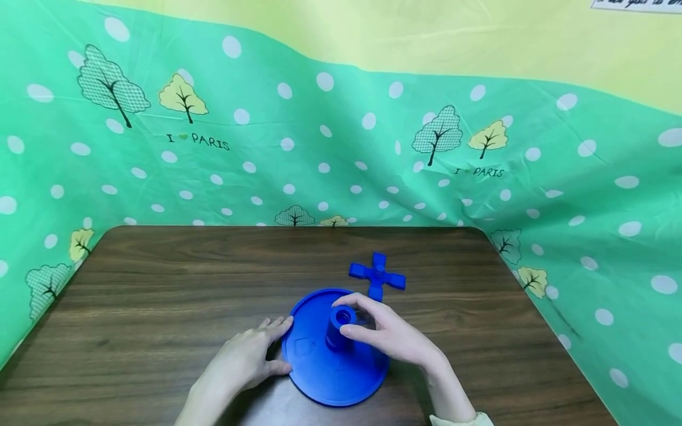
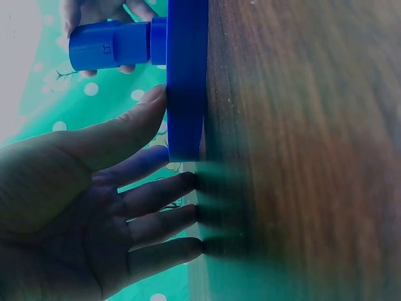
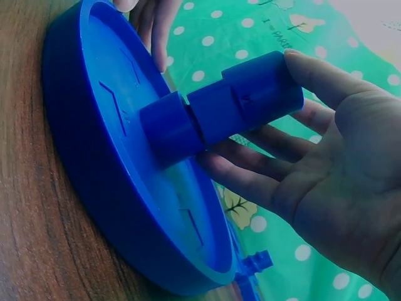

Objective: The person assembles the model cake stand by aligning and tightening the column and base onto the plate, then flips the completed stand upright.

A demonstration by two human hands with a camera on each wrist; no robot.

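A round blue base [image 1: 309, 378] with a raised rim lies flat on the table. From its middle rises a short blue post [image 3: 169, 128]. On top of that post stands a blue stepped tube [image 1: 337, 338], wider at its upper end, with a thin dark seam between the two parts in the right wrist view. My right hand [image 1: 396, 334] grips this tube, thumb on the near side and fingers round the far side. At the left edge of the base, my left hand [image 1: 242, 358] rests with spread, fairly straight fingers, its thumb [image 2: 147, 116] touching the rim.
A blue cross-shaped piece [image 1: 377, 274] with four short arms lies behind the base, slightly to the right. Dark wood grain covers the tabletop [image 1: 160, 284]. Green dotted cloth [image 1: 341, 136] hangs behind and along both sides of the table.
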